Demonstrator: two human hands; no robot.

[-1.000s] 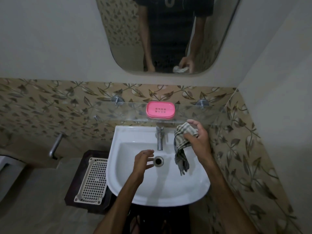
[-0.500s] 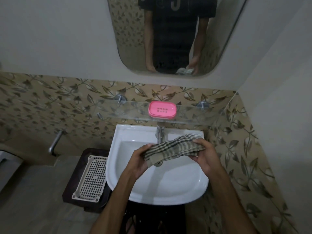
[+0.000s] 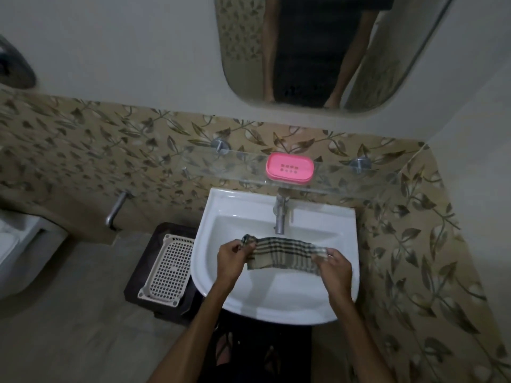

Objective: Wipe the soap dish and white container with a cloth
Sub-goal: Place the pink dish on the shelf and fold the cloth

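While we stand before the white sink [image 3: 218, 217], everything else sits around it. Above the sink hangs the mirror [image 3: 249, 51], reflecting our torso and arms. Left of the sink, low on the floor, a white perforated container [image 3: 168, 272] rests on a dark stand [image 3: 143, 277]. Just above the sink's back rim runs a glass shelf [image 3: 359, 178], and on it lies the pink soap dish [image 3: 289, 168], directly over the tap [image 3: 279, 217]. Over the sink's basin we stretch a checked cloth [image 3: 284, 254] flat between both hands, which are held apart: our left hand [image 3: 231, 258] pinches one end, our right hand [image 3: 333, 265] grips the other.
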